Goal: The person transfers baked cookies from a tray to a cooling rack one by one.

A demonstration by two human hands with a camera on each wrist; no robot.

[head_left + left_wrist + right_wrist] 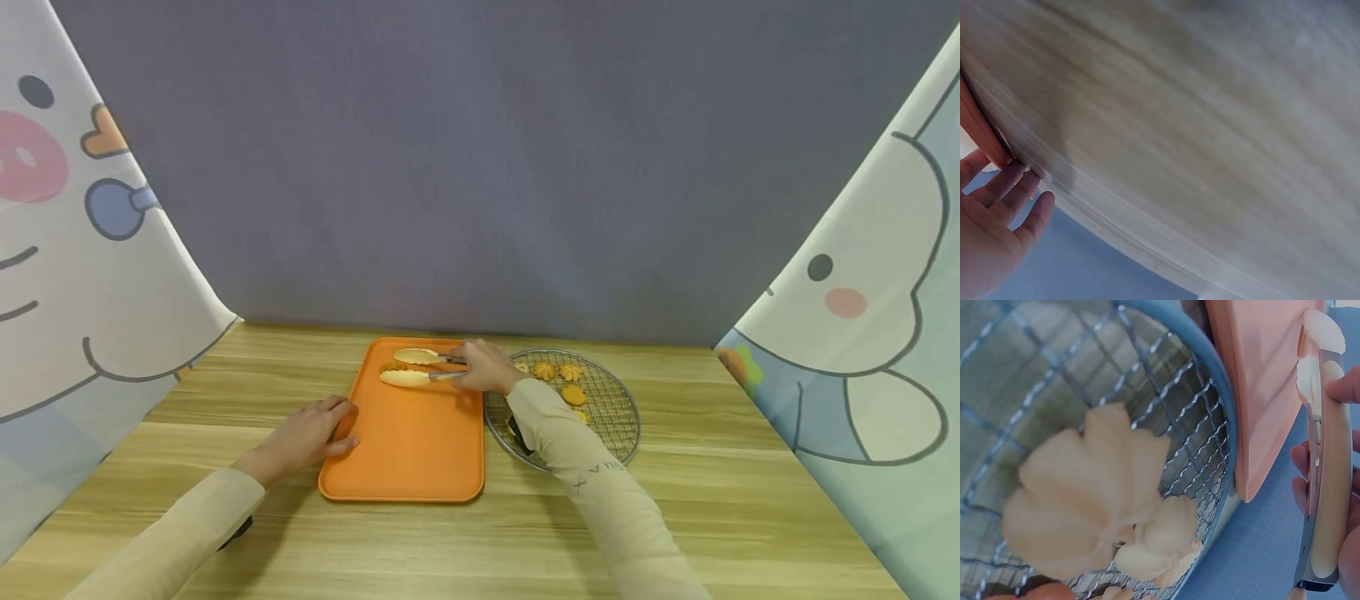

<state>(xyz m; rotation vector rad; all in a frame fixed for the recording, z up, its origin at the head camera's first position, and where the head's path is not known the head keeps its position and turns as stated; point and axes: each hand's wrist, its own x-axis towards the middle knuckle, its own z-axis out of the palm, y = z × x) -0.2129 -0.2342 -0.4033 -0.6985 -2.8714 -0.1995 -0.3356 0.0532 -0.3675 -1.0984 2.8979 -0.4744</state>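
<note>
My right hand (483,365) grips a pair of tongs (1335,475) with pale cream, scalloped heads and metal arms. The tong heads are spread apart over the far part of an orange tray (405,442). A golden-brown cookie (393,367) shows between them, partly hidden; whether they touch it I cannot tell. At the tray's left edge, my left hand (307,437) holds the rim, with the thumb over the inside and other fingers along the outside. Beside the tray, partly under my right forearm, lies a round wire rack (611,417) bearing several cookies (573,394).
The tray and the rack stand close together on a wood-grain table (720,467). A grey-blue cloth (480,167) rises behind the table's far edge. Cartoon-printed cloths (862,333) hang at both sides.
</note>
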